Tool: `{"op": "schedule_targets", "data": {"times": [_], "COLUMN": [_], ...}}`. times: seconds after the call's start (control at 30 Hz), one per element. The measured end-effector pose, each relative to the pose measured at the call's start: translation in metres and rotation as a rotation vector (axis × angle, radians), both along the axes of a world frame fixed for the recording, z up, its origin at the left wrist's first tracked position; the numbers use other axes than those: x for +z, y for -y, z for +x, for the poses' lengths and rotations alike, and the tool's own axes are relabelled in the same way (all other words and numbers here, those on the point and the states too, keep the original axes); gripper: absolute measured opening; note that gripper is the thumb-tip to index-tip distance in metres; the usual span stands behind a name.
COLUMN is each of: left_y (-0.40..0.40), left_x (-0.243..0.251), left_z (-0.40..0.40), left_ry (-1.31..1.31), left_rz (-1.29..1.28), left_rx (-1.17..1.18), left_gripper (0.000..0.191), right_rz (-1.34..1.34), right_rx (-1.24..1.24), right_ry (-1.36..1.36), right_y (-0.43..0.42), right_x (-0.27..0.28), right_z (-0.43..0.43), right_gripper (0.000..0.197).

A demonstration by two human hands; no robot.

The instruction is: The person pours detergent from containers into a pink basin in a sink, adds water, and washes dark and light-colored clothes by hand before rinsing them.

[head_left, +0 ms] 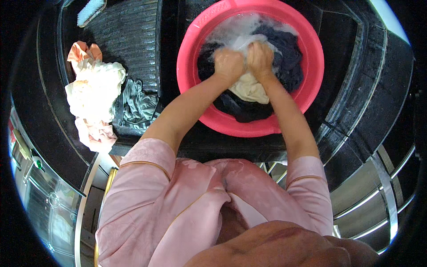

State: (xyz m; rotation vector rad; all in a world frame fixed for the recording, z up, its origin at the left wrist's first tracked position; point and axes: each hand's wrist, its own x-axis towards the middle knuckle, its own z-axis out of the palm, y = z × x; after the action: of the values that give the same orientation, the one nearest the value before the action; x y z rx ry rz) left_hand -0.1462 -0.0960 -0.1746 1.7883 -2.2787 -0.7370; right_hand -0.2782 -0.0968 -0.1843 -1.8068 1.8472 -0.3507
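Note:
Both my hands are over a round pink plastic basin (315,56) holding foamy water and wet laundry. My left hand (230,63) is clenched on a cream-white cloth (248,88). Close beside it, my right hand (260,58) grips the same cloth, part of which hangs down toward me between my wrists. Dark navy garments (287,63) lie in the water around and beneath it. White suds (230,31) gather at the basin's far side. The fingertips of both hands are hidden in the cloth.
On the left, a ridged black washboard surface (133,40) carries a scrub brush (90,11) at its far end. Cream-white laundry (95,90), a peach cloth (83,53), a pale pink cloth (96,133) and a dark grey garment (138,103) lie nearer me. A raised black edge (347,80) runs along the right.

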Motion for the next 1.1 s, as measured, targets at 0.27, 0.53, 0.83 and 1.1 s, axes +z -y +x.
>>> {"op": "schedule_targets", "data": {"times": [0.27, 0.53, 0.83, 1.1], "left_y": [0.045, 0.026, 0.046, 0.048], "left_x": [-0.02, 0.059, 0.251, 0.364], "left_z": [-0.017, 0.031, 0.065, 0.076], "left_ry": [0.114, -0.123, -0.959, -0.862], "left_rz": [0.282, 0.164, 0.047, 0.085], "left_rx": [-0.221, 0.155, 0.05, 0.111], "left_gripper": [0.03, 0.036, 0.036, 0.032], "right_rz": [0.386, 0.16, 0.157, -0.166], "right_rx": [-0.055, -0.262, -0.059, -0.441], "right_ry": [-0.105, 0.518, 0.072, 1.013], "right_y": [0.043, 0.006, -0.083, -0.037], "right_x": [-0.02, 0.049, 0.113, 0.195], "right_z": [-0.019, -0.016, 0.003, -0.037], "right_gripper": [0.042, 0.066, 0.099, 0.022]}}
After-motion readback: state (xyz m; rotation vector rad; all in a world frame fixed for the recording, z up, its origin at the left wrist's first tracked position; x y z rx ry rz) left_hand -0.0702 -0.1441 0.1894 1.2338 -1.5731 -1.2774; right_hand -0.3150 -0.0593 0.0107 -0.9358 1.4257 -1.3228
